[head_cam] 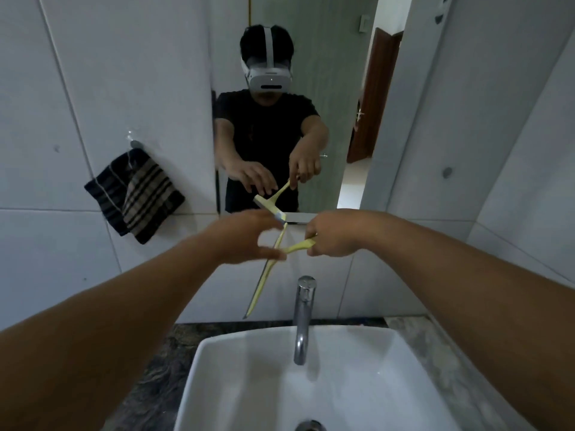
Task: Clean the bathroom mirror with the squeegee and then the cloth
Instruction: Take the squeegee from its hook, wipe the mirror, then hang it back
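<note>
A yellow squeegee (267, 272) hangs in front of the wall just below the mirror (314, 98). Its long blade runs steeply from upper right down to lower left. My right hand (333, 236) grips the yellow handle. My left hand (245, 236) is spread at the blade's upper part, thumb and fingers on either side of it; whether they pinch it I cannot tell. A dark striped cloth (137, 197) hangs from a wall hook at the left. The mirror reflects both hands and the squeegee.
A white basin (217, 368) sits below on a dark stone counter (155, 362). A chrome tap (303, 318) rises at the basin's back, close under the squeegee's lower tip. White tiled walls stand on both sides. A small metal ledge (298, 217) runs under the mirror.
</note>
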